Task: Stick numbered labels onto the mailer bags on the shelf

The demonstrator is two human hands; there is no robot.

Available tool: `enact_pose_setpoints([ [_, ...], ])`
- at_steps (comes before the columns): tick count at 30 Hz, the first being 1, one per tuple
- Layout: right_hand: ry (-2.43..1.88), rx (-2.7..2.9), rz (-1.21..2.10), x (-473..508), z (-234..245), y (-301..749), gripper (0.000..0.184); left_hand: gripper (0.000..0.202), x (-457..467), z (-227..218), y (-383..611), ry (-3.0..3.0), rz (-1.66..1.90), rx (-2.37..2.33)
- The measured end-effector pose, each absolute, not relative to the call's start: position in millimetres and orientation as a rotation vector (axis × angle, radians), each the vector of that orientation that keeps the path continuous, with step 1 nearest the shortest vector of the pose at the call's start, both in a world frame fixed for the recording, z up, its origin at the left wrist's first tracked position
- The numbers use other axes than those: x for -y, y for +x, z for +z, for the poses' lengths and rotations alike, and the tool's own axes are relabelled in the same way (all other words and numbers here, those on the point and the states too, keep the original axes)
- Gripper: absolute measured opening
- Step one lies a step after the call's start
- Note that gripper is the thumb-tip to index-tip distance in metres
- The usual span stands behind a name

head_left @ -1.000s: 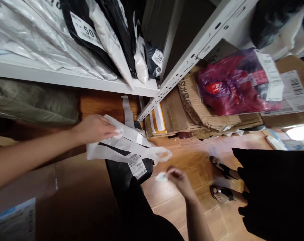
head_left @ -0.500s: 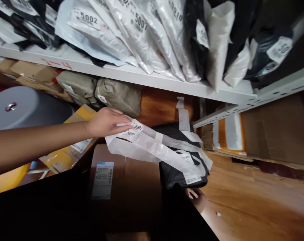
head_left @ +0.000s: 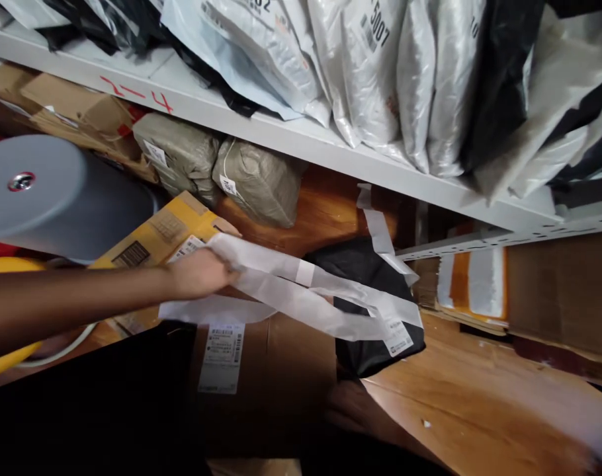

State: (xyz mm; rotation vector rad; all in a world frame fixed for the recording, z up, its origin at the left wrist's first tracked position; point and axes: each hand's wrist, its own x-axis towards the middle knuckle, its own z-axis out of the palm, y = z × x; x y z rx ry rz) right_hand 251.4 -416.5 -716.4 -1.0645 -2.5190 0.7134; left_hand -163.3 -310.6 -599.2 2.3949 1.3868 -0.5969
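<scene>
My left hand [head_left: 202,272] is closed around a long white strip of label backing paper [head_left: 305,311], which loops across to the right. Near the strip's right end, a white printed label [head_left: 398,336] lies over a black plastic-wrapped parcel [head_left: 365,258]. Under the strip stands a brown cardboard box [head_left: 286,370] with a shipping label [head_left: 221,357] on it. Low in the view, beside that box and below the black parcel, my right hand [head_left: 350,403] is dark and blurred. Its fingers cannot be made out.
Overhead runs a metal shelf [head_left: 281,135] crowded with white and black mailing bags [head_left: 375,86]. Wrapped olive parcels [head_left: 258,182] sit beneath it. To the left are a grey bin [head_left: 47,192] and a yellow box [head_left: 157,231]; cardboard [head_left: 563,297] leans at right.
My left hand has moved down slightly, and the numbered labels by its fingers no longer show. My right hand has shifted left. The view has turned, and the shelf appears further right.
</scene>
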Motion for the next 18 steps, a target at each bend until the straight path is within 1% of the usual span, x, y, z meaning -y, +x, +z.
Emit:
enact_pose_setpoints([
  [1, -0.776, 2.667, 0.656, 417.8, -713.3, 233.7, 0.021, 0.025, 320.8, -608.0, -159.9, 2.339, -0.663, -1.433],
  [2, -0.495, 2.747, 0.535, 418.5, -711.6, 218.7, 0.025, 0.024, 330.3, -616.4, -156.4, 2.266, -0.725, -1.509],
  [3, -0.365, 2.755, 0.431, 418.9, -711.1, 207.2, 0.031, 0.026, 338.3, -623.7, -153.6, 2.195, -0.78, -1.561],
  [4, -0.299, 2.746, 0.336, 419.4, -711.5, 199.2, 0.036, 0.035, 344.4, -629.8, -151.9, 2.139, -0.8, -1.585],
  [5, -0.296, 2.718, 0.262, 420.0, -712.5, 194.5, 0.037, 0.044, 348.5, -634.5, -151.3, 2.098, -0.781, -1.594],
  [6, -0.332, 2.692, 0.218, 421.1, -713.8, 192.3, 0.037, 0.047, 350.8, -638.1, -151.6, 2.071, -0.725, -1.595],
  [7, -0.359, 2.678, 0.194, 422.4, -715.1, 192.0, 0.037, 0.042, 351.4, -640.6, -152.2, 2.051, -0.639, -1.606],
  [9, -0.371, 2.679, 0.178, 424.7, -717.1, 193.9, 0.037, 0.027, 349.0, -644.5, -151.6, 2.033, -0.432, -1.65],
  [10, -0.364, 2.692, 0.184, 425.1, -717.6, 195.4, 0.038, 0.024, 346.3, -646.7, -149.5, 2.036, -0.338, -1.655],
  [14, -0.384, 2.77, 0.201, 413.5, -717.4, 205.7, 0.038, 0.027, 323.6, -660.5, -129.3, 2.061, -0.086, -1.616],
  [16, -0.476, 2.843, 0.195, 396.3, -714.3, 214.9, 0.044, 0.032, 304.4, -666.8, -117.9, 2.053, 0.002, -1.617],
  [18, -0.67, 2.917, 0.243, 371.4, -705.2, 223.6, 0.054, 0.033, 283.3, -667.8, -109.7, 2.098, 0.106, -1.584],
])
